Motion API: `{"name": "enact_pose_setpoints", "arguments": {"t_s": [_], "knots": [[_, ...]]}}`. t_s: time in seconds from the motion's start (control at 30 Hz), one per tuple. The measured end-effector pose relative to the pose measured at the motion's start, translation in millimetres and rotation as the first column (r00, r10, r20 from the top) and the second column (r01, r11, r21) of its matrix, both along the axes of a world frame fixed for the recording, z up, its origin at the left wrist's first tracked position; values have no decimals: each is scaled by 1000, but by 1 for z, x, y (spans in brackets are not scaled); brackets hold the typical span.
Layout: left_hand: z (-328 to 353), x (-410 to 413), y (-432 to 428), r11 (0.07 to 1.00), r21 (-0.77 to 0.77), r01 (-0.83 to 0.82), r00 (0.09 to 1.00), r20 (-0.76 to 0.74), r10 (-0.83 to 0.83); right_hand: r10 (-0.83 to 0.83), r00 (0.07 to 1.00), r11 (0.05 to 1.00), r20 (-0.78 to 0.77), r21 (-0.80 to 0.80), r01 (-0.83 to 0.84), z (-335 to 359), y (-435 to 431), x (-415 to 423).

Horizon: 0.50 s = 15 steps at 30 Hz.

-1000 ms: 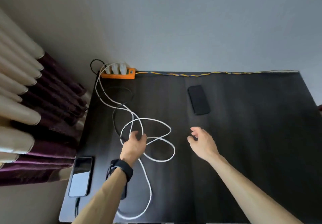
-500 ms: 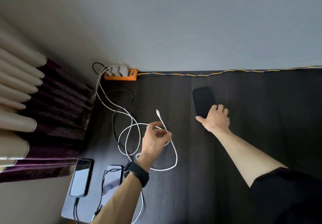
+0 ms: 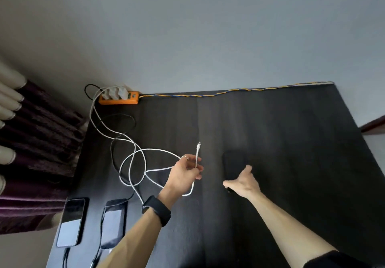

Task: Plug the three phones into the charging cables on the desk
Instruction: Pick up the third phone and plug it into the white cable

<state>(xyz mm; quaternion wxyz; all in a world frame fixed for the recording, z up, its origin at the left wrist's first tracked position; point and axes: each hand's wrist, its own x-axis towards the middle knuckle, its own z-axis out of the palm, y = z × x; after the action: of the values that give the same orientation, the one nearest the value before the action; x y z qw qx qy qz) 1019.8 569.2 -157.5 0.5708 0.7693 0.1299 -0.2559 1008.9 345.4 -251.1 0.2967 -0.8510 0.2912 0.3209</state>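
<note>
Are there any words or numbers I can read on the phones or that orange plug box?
None can be read anywhere in this picture.
Orange power strip: no lettering shows; too small and blurred to tell.
Two phones at the desk's near left: their screens show only pale reflections, no text.
Dark phone by the right hand: plain black, blurred.
White cable in the left hand: no marks visible.

Plain grey wall (image 3: 208, 38) ahead of me, dark wooden surface (image 3: 291, 142) against it, purple and cream curtain (image 3: 31, 142) at my left, soft daylight.
</note>
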Motion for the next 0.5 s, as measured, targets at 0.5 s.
{"name": "enact_pose_setpoints", "arguments": {"t_s": [0.5], "knots": [[32,-38,-52,958,85,274,960,33,-277,-506,852,696,134,647,312,102,-57,-118]]}}
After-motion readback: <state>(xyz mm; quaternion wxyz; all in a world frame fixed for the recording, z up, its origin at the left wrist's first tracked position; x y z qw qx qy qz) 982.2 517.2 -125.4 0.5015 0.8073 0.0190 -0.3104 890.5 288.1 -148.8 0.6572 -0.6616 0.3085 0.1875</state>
